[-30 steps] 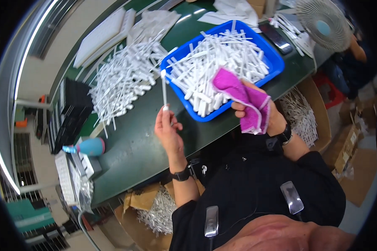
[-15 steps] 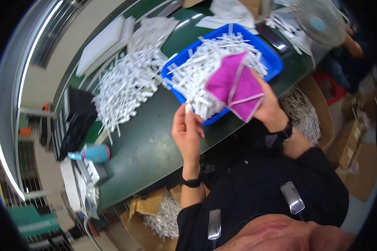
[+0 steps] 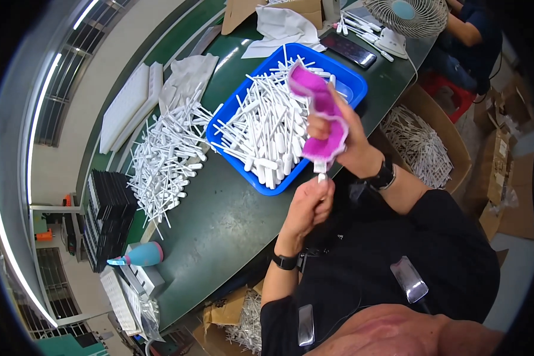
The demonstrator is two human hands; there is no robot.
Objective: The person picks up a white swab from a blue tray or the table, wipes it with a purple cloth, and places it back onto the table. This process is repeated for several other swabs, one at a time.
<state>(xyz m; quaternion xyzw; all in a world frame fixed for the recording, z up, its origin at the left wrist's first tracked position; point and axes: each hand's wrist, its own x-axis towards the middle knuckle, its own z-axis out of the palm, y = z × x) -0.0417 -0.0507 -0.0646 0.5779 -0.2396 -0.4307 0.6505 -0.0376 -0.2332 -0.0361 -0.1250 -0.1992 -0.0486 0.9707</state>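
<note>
My right hand (image 3: 355,142) is closed on a magenta cloth (image 3: 329,137) with pale stitched edges, folded around between its fingers and thumb. Just below it, my left hand (image 3: 310,207) pinches a white plastic stick piece (image 3: 322,177). One end of that piece touches the cloth's lower edge; the rest is hidden in the fist. Behind both hands, a blue tray (image 3: 269,191) is heaped with similar white stick pieces (image 3: 267,118), thin at one end and thicker at the other. The right hand is over the tray's right side.
A loose pile of white pieces (image 3: 166,160) lies left of the tray. Black stacked trays (image 3: 110,207) and a blue spray bottle (image 3: 145,254) stand farther left. A phone (image 3: 348,49) and fan (image 3: 406,18) are at the back right. Cardboard boxes (image 3: 451,130) hold more pieces.
My left hand has moved right, from the tray's front corner to the cloth, with a white piece in it. The cloth, spread before, is now bunched in my right hand. The view has shifted.
</note>
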